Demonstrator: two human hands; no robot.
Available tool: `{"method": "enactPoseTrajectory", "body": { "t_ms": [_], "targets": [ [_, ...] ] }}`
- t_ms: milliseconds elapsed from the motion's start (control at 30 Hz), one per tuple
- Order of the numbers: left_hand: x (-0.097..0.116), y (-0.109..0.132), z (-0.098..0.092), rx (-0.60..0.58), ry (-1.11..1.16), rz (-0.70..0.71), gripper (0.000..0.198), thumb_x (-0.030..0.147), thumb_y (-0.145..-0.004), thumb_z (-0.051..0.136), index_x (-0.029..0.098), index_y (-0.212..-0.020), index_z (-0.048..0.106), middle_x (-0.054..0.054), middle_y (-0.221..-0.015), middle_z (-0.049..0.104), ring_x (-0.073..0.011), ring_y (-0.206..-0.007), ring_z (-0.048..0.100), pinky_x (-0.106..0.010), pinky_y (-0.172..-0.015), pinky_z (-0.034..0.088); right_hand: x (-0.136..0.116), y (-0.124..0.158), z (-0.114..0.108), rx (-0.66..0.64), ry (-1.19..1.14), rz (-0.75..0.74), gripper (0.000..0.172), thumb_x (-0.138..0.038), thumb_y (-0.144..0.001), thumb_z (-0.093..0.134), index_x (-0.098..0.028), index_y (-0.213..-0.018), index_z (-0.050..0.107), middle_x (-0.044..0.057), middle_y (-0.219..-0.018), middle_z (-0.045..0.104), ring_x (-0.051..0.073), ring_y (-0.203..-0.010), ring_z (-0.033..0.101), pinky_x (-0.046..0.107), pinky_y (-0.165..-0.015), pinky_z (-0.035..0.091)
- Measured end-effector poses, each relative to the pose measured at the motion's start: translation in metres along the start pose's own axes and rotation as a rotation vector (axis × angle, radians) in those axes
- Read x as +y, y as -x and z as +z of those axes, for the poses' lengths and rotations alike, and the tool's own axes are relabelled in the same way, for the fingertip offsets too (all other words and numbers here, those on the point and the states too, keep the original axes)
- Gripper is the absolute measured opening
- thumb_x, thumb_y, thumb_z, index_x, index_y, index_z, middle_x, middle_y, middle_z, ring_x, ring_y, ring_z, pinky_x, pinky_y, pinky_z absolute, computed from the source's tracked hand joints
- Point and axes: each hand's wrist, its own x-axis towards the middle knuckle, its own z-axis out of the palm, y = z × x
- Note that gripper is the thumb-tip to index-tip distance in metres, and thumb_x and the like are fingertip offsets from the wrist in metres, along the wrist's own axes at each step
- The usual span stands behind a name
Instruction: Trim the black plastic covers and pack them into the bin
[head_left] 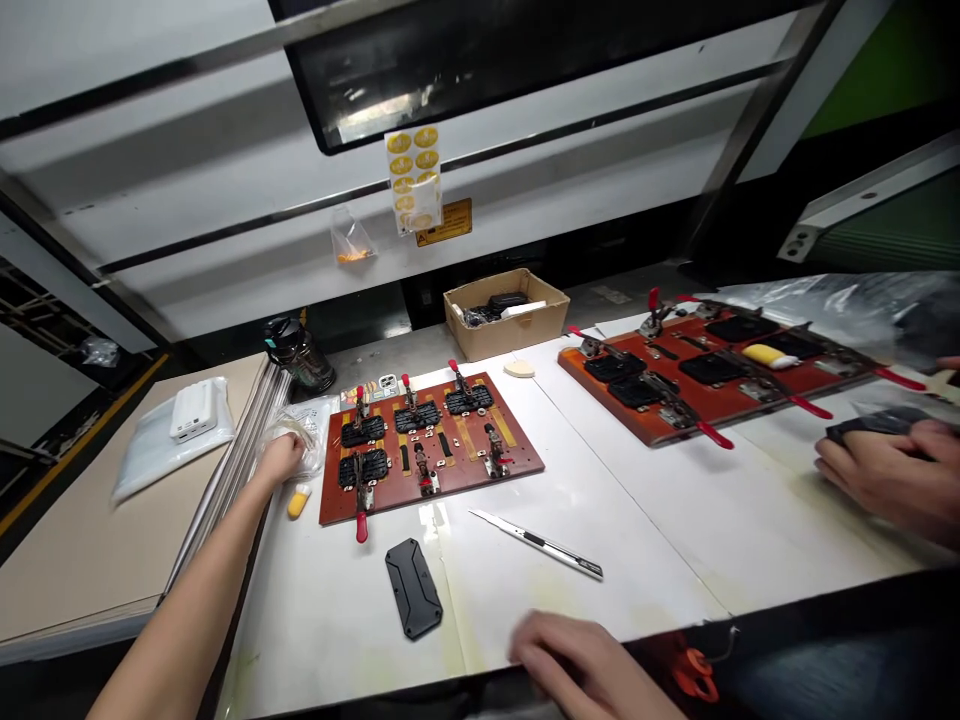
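Note:
My left hand (282,459) reaches over a clear plastic bag (315,425) at the left of the table. Its fingers look drawn together, and what they hold is hidden. A yellow-and-white finger-sized piece (298,502) lies just below it. My right hand (574,660) is at the table's front edge, slightly blurred, its fingers curled and nothing seen in them. Between my hands lies a black rectangular cover (414,588). Beyond it are a utility knife (540,543) and a reddish-brown fixture board (480,480) with red-handled toggle clamps over several black ribbed panels.
To the right sits a second clamp board (652,425) with black parts. A co-worker's hands (892,470) hold something dark beside it. Behind are a cardboard box (510,330) and a dark bottle (300,355). A white power bank (193,410) lies on a plastic packet at left.

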Motion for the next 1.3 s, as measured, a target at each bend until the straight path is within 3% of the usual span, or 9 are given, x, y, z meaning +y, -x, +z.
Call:
{"method": "enactPoseTrajectory", "body": {
  "t_ms": [200,333,400,500,600,700,933,1100,1300],
  "targets": [
    [0.01,0.058,-0.02,0.032,0.36,0.006,0.029,0.039,-0.093,0.057,0.017,-0.074,0.056,0.002,-0.069,0.054,-0.014,-0.065,0.052,-0.028,-0.062,0.044,-0.039,-0.054,0.014,-0.088,0.207,-0.081,0.018,-0.022,-0.091,0.054,-0.023,-0.087,0.072,0.0,-0.087,0.074,0.017,-0.078,0.065,0.024,-0.07,0.039],
    [0.04,0.133,-0.014,-0.121,0.701,0.023,0.033,0.048,-0.091,0.042,0.021,-0.074,0.051,0.007,-0.057,0.038,-0.0121,-0.049,0.036,-0.023,-0.048,0.028,-0.074,-0.071,0.039,0.02,-0.015,-0.128,0.016,-0.032,-0.096,0.055,-0.025,-0.102,0.068,0.0,-0.092,0.072,0.016,-0.082,0.065,0.023,-0.072,0.041],
    [0.061,0.169,-0.006,-0.238,0.818,0.037,0.033,0.051,-0.089,0.046,0.021,-0.075,0.052,0.008,-0.055,0.036,-0.0106,-0.046,0.031,-0.022,-0.045,0.024,-0.086,-0.09,0.052,0.124,-0.084,-0.129,0.034,-0.041,-0.088,0.068,-0.023,-0.116,0.062,0.004,-0.106,0.071,0.019,-0.09,0.065,0.026,-0.077,0.044],
    [0.085,0.21,0.008,-0.307,0.912,0.065,0.036,0.054,-0.086,0.056,0.02,-0.074,0.057,0.004,-0.062,0.05,-0.0127,-0.055,0.047,-0.023,-0.053,0.039,-0.086,-0.115,0.067,0.06,-0.229,-0.095,0.027,-0.039,-0.087,0.068,-0.019,-0.106,0.066,0.005,-0.099,0.071,0.019,-0.083,0.067,0.026,-0.072,0.046],
    [0.089,0.235,0.019,-0.179,0.942,0.01,0.036,0.056,-0.088,0.058,0.021,-0.093,0.063,-0.003,-0.091,0.066,-0.0197,-0.085,0.062,-0.028,-0.076,0.049,-0.069,-0.124,0.077,-0.011,-0.336,-0.014,0.024,-0.025,-0.096,0.046,-0.016,-0.092,0.068,0.003,-0.083,0.07,0.014,-0.071,0.067,0.021,-0.062,0.047],
    [0.086,0.253,0.027,-0.077,0.897,0.037,0.033,0.051,-0.09,0.059,0.023,-0.108,0.062,-0.006,-0.107,0.067,-0.0227,-0.097,0.063,-0.031,-0.083,0.05,-0.054,-0.122,0.082,-0.019,-0.359,0.037,0.023,-0.024,-0.094,0.046,-0.016,-0.097,0.068,0.003,-0.082,0.07,0.013,-0.068,0.065,0.02,-0.061,0.048],
    [0.081,0.254,0.034,-0.317,0.953,0.098,0.022,0.041,-0.087,0.067,0.022,-0.096,0.063,-0.002,-0.089,0.069,-0.0186,-0.077,0.065,-0.028,-0.071,0.051,-0.054,-0.118,0.079,-0.067,-0.229,0.128,0.018,-0.035,-0.087,0.061,-0.019,-0.079,0.061,0.0,-0.065,0.067,0.015,-0.057,0.065,0.021,-0.054,0.043],
    [0.075,0.258,0.036,-0.098,0.959,-0.032,0.023,0.044,-0.089,0.063,0.021,-0.091,0.064,-0.001,-0.087,0.065,-0.0167,-0.078,0.061,-0.026,-0.073,0.048,-0.068,-0.102,0.075,0.138,0.106,0.117,0.003,-0.018,-0.083,0.06,-0.02,-0.085,0.06,0.004,-0.083,0.067,0.022,-0.083,0.064,0.026,-0.069,0.037],
    [0.06,0.275,0.032,0.115,0.533,0.101,0.012,0.03,-0.093,0.052,0.025,-0.087,0.061,0.001,-0.085,0.063,-0.0164,-0.074,0.058,-0.027,-0.072,0.043,-0.073,-0.108,0.065,-0.125,0.052,-0.037,0.017,-0.028,-0.086,0.068,-0.023,-0.101,0.063,-0.001,-0.096,0.068,0.015,-0.08,0.063,0.022,-0.068,0.044]
  ]
}}
